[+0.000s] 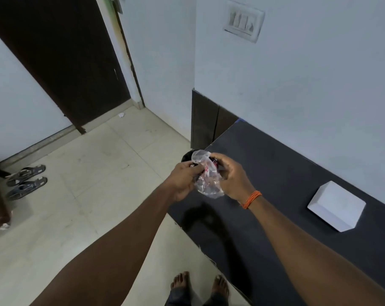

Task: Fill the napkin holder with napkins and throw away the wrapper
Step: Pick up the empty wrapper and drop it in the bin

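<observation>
A crumpled clear plastic wrapper (206, 175) with red print is held between both hands over the left end of the dark table (286, 173). My left hand (184, 180) grips its left side and my right hand (231, 177) grips its right side. Just behind the hands, partly hidden, a dark round object (187, 156) sits low at the table's corner; I cannot tell what it is. A white napkin holder (336, 206) stands on the table at the right, near the wall.
A tiled floor (88, 173) spreads to the left, with a pair of sandals (26, 181) near the left wall. A dark door (61, 58) stands at the back. My bare feet (198, 283) are at the table's near edge. A switch plate (244, 21) is on the wall.
</observation>
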